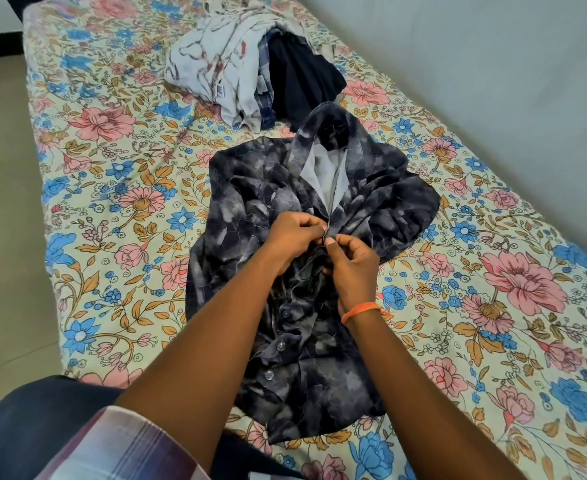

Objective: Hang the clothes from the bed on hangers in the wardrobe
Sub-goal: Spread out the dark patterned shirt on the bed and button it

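A dark grey marbled shirt [250, 188] lies face up on the bed [492, 271], collar toward the far end. Its lower buttons look fastened and the chest is open, showing a pale lining. My left hand [293, 239] pinches the left edge of the placket at mid-chest. Right beside it, my right hand [352, 268], with an orange band on the wrist, pinches the other edge; the fingertips of both hands meet at a button. A pile of other clothes [236, 67], white patterned, checked and dark navy, lies further up the bed. No hanger or wardrobe is in view.
The bed has a floral sheet and runs along a pale wall [475, 64] on the right. A tiled floor [1, 185] lies to the left. My checked sleeve and dark trousers [42, 420] show at the lower left.
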The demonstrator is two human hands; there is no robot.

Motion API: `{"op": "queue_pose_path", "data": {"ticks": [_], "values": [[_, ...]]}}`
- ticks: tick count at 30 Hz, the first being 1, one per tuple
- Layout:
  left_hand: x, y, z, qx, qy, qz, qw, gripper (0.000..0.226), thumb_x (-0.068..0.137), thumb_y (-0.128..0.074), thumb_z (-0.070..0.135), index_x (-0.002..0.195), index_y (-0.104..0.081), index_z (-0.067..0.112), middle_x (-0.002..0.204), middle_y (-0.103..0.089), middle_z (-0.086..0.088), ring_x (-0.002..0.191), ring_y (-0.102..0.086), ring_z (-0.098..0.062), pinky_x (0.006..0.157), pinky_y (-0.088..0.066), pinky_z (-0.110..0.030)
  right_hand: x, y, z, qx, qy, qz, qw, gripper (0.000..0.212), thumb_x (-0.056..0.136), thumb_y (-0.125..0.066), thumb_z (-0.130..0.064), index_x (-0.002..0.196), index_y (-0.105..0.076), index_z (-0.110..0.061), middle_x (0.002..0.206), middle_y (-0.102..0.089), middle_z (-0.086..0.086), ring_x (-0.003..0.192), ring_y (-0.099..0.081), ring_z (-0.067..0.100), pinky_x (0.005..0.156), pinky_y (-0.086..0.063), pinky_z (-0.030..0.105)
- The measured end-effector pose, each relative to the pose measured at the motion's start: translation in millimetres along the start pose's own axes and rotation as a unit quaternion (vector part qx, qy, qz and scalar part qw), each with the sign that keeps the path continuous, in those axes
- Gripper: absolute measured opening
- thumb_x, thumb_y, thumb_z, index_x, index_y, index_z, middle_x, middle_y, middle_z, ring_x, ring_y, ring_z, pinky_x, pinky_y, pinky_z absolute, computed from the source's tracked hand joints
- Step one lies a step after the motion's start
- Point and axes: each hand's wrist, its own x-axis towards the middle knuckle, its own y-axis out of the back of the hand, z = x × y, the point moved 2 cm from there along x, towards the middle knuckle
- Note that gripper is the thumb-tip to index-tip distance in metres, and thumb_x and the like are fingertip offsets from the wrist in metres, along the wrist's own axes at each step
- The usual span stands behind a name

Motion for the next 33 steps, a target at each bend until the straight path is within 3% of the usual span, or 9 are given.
{"op": "queue_pose_path", "data": {"ticks": [3, 6, 9, 13, 16, 18, 21, 25, 33], "values": [[0.1, 2.3, 1.5, -0.005, 0.023, 0.005, 1.000, 0.015, 0.089, -0.068, 0.011, 0.098, -0.073, 0.000, 0.066, -0.061, -0.003, 0.036, -0.044, 0.002, 0.039, -0.034, -0.009, 0.6, 0.0, -0.5, 0.003, -0.005, -0.012, 1.000, 0.003, 0.092, -0.068, -0.017, 0.090, -0.070, -0.018, 0.079, -0.069, 0.000, 0.071, -0.062, 0.010, 0.058, -0.054, 0.027], [-1.9, 3.2, -0.4, 0.030, -0.001, 0.032, 0.999, 0.017, 0.085, -0.071, 0.018, 0.084, -0.074, 0.002, 0.065, -0.061, -0.004, 0.048, -0.048, -0.008, 0.047, -0.041, -0.019, 0.4, 0.8, -1.3, 0.012, -0.019, 0.002, 1.000, 0.002, 0.091, -0.070, -0.017, 0.089, -0.071, -0.017, 0.079, -0.070, 0.001, 0.071, -0.063, 0.011, 0.059, -0.055, 0.029], [-18.1, 2.3, -2.6, 0.117, -0.073, 0.070, 0.988, 0.025, 0.081, -0.068, 0.015, 0.057, -0.062, 0.019, 0.049, -0.057, 0.010, 0.046, -0.049, -0.001, 0.050, -0.042, -0.020, 0.3, 10.3, -4.0, 0.001, 0.002, 0.071, 0.997, 0.009, 0.088, -0.072, -0.019, 0.093, -0.074, -0.012, 0.085, -0.074, 0.003, 0.075, -0.068, 0.015, 0.068, -0.058, 0.033], [-47.8, -1.8, -4.2, 0.225, -0.154, 0.108, 0.956, 0.016, 0.084, -0.062, 0.017, 0.069, -0.060, 0.013, 0.065, -0.061, 0.000, 0.062, -0.058, -0.018, 0.058, -0.049, -0.037, -17.5, 20.2, -19.0, -0.125, 0.182, 0.088, 0.971, 0.008, 0.086, -0.073, -0.014, 0.092, -0.075, -0.009, 0.084, -0.072, 0.000, 0.073, -0.063, 0.004, 0.069, -0.050, 0.015], [-66.3, -5.7, -11.9, 0.229, -0.181, 0.118, 0.949, 0.016, 0.090, -0.059, 0.022, 0.075, -0.057, 0.016, 0.075, -0.057, 0.000, 0.069, -0.054, -0.020, 0.061, -0.045, -0.037, -34.7, 17.7, -17.4, -0.222, 0.314, 0.050, 0.922, 0.003, 0.085, -0.072, -0.009, 0.088, -0.072, -0.009, 0.084, -0.068, 0.001, 0.074, -0.062, 0.014, 0.069, -0.049, 0.023], [-77.5, -7.8, -25.1, 0.193, -0.186, 0.121, 0.956, 0.014, 0.092, -0.058, 0.022, 0.078, -0.057, 0.018, 0.077, -0.055, 0.003, 0.070, -0.051, -0.016, 0.062, -0.043, -0.035, -40.2, 19.7, -10.0, -0.252, 0.338, 0.042, 0.906, 0.002, 0.086, -0.071, -0.007, 0.088, -0.071, -0.007, 0.083, -0.067, 0.003, 0.075, -0.060, 0.016, 0.069, -0.048, 0.029], [-91.5, -8.9, -48.1, 0.154, -0.180, 0.120, 0.964, 0.011, 0.093, -0.056, 0.021, 0.084, -0.061, 0.019, 0.080, -0.058, 0.004, 0.074, -0.052, -0.012, 0.066, -0.043, -0.031, -52.3, 25.4, 2.5, -0.264, 0.347, 0.026, 0.900, 0.004, 0.086, -0.070, -0.004, 0.090, -0.071, -0.006, 0.084, -0.067, 0.004, 0.076, -0.061, 0.018, 0.070, -0.049, 0.033], [-100.4, -10.3, -60.5, 0.147, -0.172, 0.098, 0.969, 0.012, 0.096, -0.055, 0.024, 0.090, -0.065, 0.022, 0.088, -0.062, 0.005, 0.077, -0.057, -0.010, 0.070, -0.048, -0.034, -69.7, 28.9, 17.3, -0.270, 0.336, 0.002, 0.902, 0.006, 0.089, -0.066, -0.005, 0.094, -0.070, -0.005, 0.088, -0.067, 0.004, 0.081, -0.060, 0.014, 0.074, -0.046, 0.024], [-114.2, -14.1, -61.3, 0.142, -0.146, 0.130, 0.970, 0.011, 0.095, -0.052, 0.023, 0.085, -0.057, 0.021, 0.085, -0.057, 0.005, 0.075, -0.051, -0.009, 0.068, -0.046, -0.037, -80.4, 31.4, 16.5, -0.168, 0.217, 0.066, 0.960, 0.008, 0.090, -0.060, -0.020, 0.095, -0.066, -0.018, 0.090, -0.065, -0.003, 0.084, -0.060, 0.011, 0.074, -0.047, 0.019]]}}
